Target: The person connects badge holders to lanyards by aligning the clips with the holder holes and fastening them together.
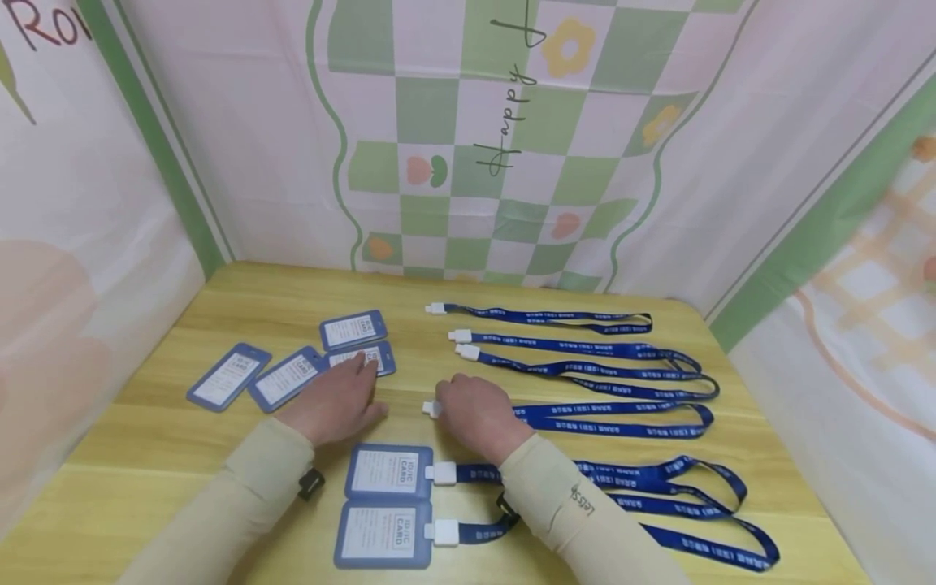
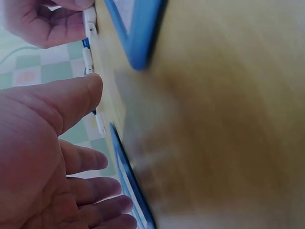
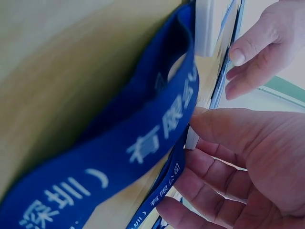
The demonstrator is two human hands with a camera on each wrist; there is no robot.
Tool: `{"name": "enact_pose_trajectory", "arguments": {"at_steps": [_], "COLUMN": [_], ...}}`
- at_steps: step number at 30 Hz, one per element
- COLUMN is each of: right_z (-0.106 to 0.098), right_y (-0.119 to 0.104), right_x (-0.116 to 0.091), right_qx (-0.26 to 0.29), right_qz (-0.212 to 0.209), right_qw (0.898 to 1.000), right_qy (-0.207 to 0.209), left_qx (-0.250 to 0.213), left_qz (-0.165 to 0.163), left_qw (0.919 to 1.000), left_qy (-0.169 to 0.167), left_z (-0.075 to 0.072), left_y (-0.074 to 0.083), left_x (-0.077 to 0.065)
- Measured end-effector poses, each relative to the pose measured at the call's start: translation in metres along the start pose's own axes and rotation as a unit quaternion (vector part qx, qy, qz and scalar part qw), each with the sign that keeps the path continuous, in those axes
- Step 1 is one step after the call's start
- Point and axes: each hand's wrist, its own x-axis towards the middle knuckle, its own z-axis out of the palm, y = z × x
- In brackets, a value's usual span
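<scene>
My right hand [image 1: 475,413] pinches the white clip [image 3: 192,138] of a blue lanyard [image 1: 614,420] laid out on the table. In the head view, my left hand [image 1: 338,398] reaches over a blue-framed card holder [image 1: 380,357], its fingers overlapping the card. The left wrist view shows those fingers [image 2: 90,188] extended beside a holder's edge [image 2: 126,171], with the thumb apart from them. Two more loose card holders, a left one [image 1: 229,376] and a nearer one [image 1: 288,380], lie left of that hand, and another [image 1: 353,329] lies just behind it.
Toward the front, two card holders, one [image 1: 389,473] behind the other [image 1: 383,534], are joined to lanyards running right under my right forearm. Three lanyards [image 1: 541,314] stretch across the back right, clips facing left. A patterned curtain [image 1: 483,219] borders the table's far edge.
</scene>
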Motion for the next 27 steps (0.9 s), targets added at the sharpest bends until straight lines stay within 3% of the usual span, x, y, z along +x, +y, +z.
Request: {"name": "enact_pose_trajectory", "arguments": {"at_steps": [15,27], "right_z": [0.0005,0.0011], "right_y": [-0.0001,-0.0007], "right_x": [-0.0005,-0.0004], "right_qx": [-0.004,-0.003], "right_qz": [-0.001,0.004], "right_qw": [1.0,1.0], "right_qy": [0.002,0.001], "left_qx": [0.011,0.013], "left_qz": [-0.004,0.013], "left_qw": [0.9998,0.9998], "left_qy": [-0.018,0.008], "left_z": [0.0032,0.0054], "left_y": [-0.0011,0.0013], "left_x": [0.0005,-0.0065]}}
